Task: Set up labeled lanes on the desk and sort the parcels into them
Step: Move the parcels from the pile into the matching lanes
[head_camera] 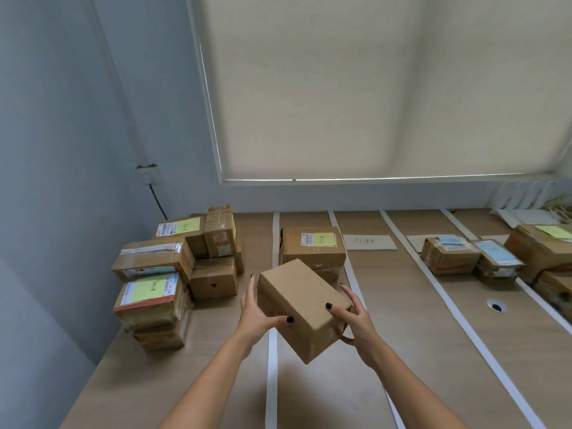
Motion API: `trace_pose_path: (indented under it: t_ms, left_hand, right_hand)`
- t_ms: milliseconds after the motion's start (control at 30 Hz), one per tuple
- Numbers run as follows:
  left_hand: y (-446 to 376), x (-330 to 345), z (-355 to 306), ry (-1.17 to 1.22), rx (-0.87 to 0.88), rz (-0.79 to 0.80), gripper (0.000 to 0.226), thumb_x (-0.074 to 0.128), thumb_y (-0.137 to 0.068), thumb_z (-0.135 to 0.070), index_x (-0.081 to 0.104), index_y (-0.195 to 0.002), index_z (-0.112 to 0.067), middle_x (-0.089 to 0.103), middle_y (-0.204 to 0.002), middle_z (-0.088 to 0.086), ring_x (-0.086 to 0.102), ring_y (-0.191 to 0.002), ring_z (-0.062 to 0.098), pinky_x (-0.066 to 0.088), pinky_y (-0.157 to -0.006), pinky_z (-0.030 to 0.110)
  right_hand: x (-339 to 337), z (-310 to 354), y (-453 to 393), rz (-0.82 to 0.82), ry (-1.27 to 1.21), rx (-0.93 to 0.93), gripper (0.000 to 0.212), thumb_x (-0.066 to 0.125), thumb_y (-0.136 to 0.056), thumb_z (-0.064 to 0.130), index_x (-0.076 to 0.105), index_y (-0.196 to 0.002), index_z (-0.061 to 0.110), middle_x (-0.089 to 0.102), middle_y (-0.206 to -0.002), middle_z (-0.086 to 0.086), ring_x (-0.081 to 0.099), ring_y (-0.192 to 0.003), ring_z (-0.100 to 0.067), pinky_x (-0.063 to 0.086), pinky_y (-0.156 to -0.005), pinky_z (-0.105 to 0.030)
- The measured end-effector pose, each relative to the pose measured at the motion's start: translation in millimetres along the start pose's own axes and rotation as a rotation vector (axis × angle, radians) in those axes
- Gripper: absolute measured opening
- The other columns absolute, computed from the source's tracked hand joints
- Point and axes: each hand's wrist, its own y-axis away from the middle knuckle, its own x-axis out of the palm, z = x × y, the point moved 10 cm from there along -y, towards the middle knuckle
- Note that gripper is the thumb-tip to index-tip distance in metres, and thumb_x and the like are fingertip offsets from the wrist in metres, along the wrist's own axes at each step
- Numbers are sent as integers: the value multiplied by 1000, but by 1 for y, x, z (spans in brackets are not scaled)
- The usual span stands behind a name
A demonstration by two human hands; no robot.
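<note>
Both hands, left (258, 317) and right (356, 320), clasp a plain cardboard parcel (301, 308) above the taped desk (387, 351), its long axis tilted, running near-right to far-left.

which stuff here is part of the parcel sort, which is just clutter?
Job: plain box held in left hand and right hand; unsorted pile; tape strips; lane label; sorted parcel.
Not job: wall socket, window blind, desk grommet.
</note>
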Motion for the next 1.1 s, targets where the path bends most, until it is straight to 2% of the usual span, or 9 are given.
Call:
trace_pose_path:
  t_ms: [100,233,300,467,600,667,767,933,1100]
  left_hand:
    - [4,6,-3,58,18,60,127,91,-53,-22,6,-145,-39,17,-154,1,20,-140,26,29,-109,47]
    - [7,-2,-4,98,24,-45,101,86,-63,-18,25,-143,-30,33,-147,4,32,-135,27,39,-106,49]
    - [8,-8,-3,103,11,-118,85,80,-70,-13,34,-140,-26,39,-144,6,37,-132,29,45,-100,51]
    - [5,-12,-8,51,0,-193,62,71,-80,-8,44,-134,-21,47,-137,8,49,-120,29,53,-90,44]
    - [0,-13,-7,15,-14,-193,60,68,-82,-8,44,-135,-18,49,-134,8,52,-116,28,53,-90,42]
    - [-1,-14,-5,13,-22,-186,57,68,-83,-11,45,-135,-17,50,-133,7,53,-113,26,53,-84,36]
    - [-4,-15,-3,37,-16,-182,50,66,-86,-17,49,-132,-17,52,-126,6,52,-108,23,51,-78,31]
    - [-10,-15,-8,42,19,-184,44,66,-86,-20,54,-128,-16,56,-120,5,54,-108,22,52,-85,35]
    - [-14,-6,-15,24,49,-144,46,62,-88,-16,52,-133,-15,61,-122,7,57,-111,22,50,-91,33]
  right_hand:
    - [-3,1,-2,18,7,3,56,74,-74,34,46,-120,49,45,-121,1,47,-103,-14,44,-86,-44]
    - [-9,6,-3,-76,8,-37,39,60,-88,34,46,-122,46,43,-135,-2,46,-113,-19,45,-75,-34]
    - [-14,9,-4,-137,-13,-73,47,58,-89,38,39,-132,43,40,-141,-3,44,-119,-21,47,-76,-33]
    - [-13,18,-7,-170,-16,-144,71,58,-78,55,25,-140,44,26,-149,-3,32,-134,-29,35,-108,-51]
    - [4,34,-9,-36,-3,-179,114,66,-45,80,17,-142,45,31,-146,3,34,-133,-25,31,-108,-44]
    - [12,42,-10,53,70,-191,129,69,-35,82,15,-145,42,34,-143,6,36,-131,-22,34,-105,-39]
    - [20,46,-9,143,208,-176,118,74,-51,64,12,-148,38,34,-144,3,38,-130,-24,41,-106,-43]
    - [11,48,-13,106,200,-175,84,69,-82,33,18,-149,31,39,-140,-2,43,-124,-24,48,-96,-38]
    - [2,49,-16,16,167,-177,53,55,-93,26,36,-141,31,56,-122,3,56,-109,-16,51,-78,-24]
